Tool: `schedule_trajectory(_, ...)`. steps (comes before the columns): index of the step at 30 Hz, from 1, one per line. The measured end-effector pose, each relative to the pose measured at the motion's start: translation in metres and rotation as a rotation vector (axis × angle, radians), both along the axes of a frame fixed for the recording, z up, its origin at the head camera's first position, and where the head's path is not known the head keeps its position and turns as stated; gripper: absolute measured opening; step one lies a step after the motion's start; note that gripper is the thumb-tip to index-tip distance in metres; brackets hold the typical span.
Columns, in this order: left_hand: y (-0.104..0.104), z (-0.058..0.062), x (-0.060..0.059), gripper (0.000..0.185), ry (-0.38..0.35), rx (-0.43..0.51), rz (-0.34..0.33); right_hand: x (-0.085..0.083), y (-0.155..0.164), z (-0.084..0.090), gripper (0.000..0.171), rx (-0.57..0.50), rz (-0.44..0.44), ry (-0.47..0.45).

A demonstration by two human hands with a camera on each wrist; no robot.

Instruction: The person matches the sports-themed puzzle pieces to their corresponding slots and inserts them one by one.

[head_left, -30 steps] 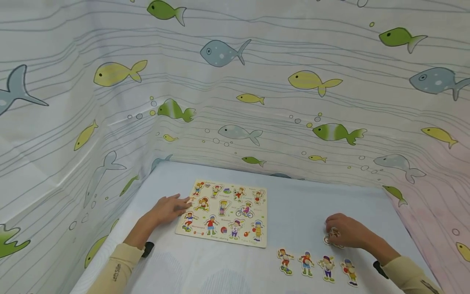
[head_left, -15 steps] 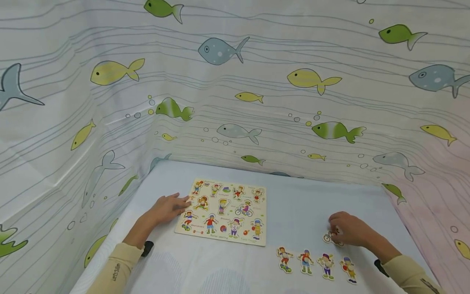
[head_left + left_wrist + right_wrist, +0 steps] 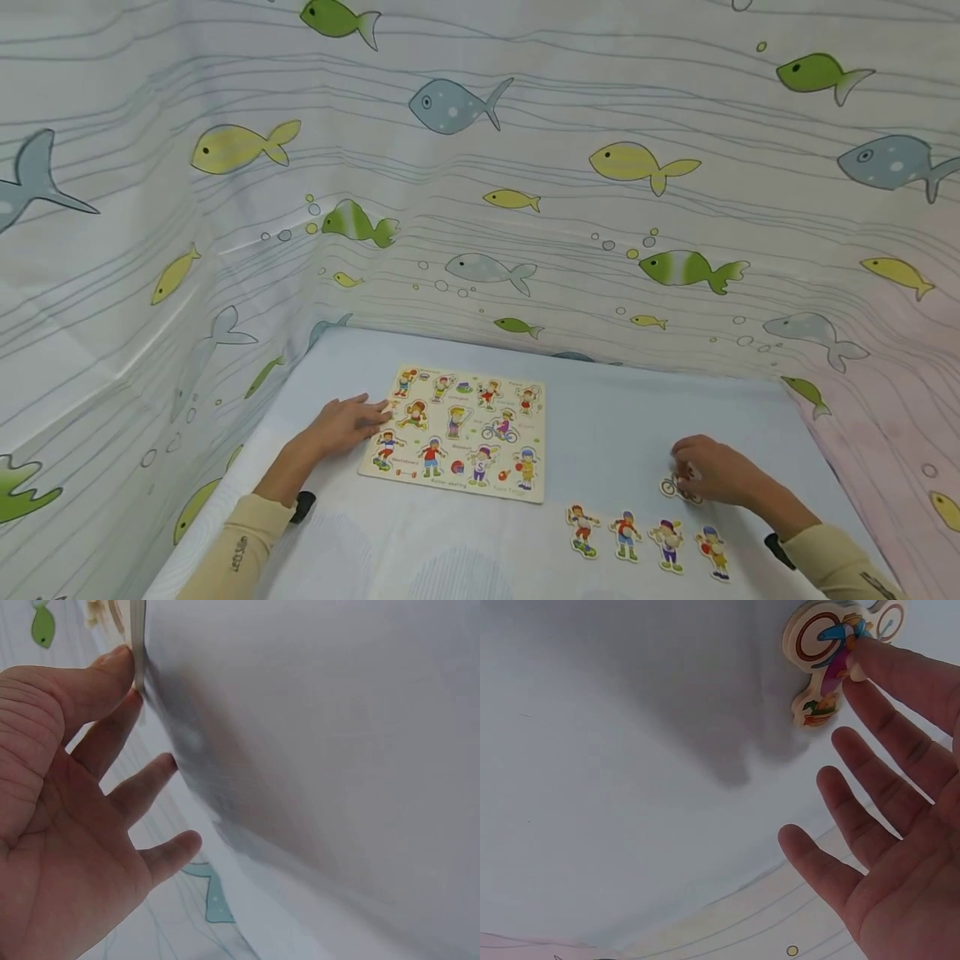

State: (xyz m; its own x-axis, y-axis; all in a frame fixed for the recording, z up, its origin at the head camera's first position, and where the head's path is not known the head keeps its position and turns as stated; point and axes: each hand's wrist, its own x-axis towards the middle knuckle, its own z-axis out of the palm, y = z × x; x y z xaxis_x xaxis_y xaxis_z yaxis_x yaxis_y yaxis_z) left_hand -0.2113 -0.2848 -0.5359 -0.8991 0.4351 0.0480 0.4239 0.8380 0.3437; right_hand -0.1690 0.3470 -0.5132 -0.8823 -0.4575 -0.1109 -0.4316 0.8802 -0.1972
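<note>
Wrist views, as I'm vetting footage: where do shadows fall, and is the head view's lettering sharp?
Left wrist: on the white tabletop, beside the puzzle board; right wrist: beside the cyclist piece, soft-edged; head: no, the board's small lettering is mostly blurred.

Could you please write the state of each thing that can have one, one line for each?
Puzzle board: flat on the table, face up
Left hand: touching the puzzle board's left edge
Right hand: pinching the cyclist piece
Cyclist piece: held by its knob
Skateboarder piece: loose, face up
Red-vest piece: loose, face up
Bat piece: loose, face up
Red-paddle piece: loose, face up
Fish-patterned sheet: hanging, creased
</note>
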Motion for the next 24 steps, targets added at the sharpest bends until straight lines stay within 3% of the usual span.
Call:
schedule_trajectory(12,0.002,0.0,0.0,0.035,0.003,-0.013,0.004,-0.004,-0.01,0.006,0.024,-0.03,-0.007,0.016)
schedule_trajectory(24,0.002,0.0,0.003,0.035,0.003,-0.014,0.015,-0.009,-0.037,0.027,0.018,-0.094,0.049,0.058)
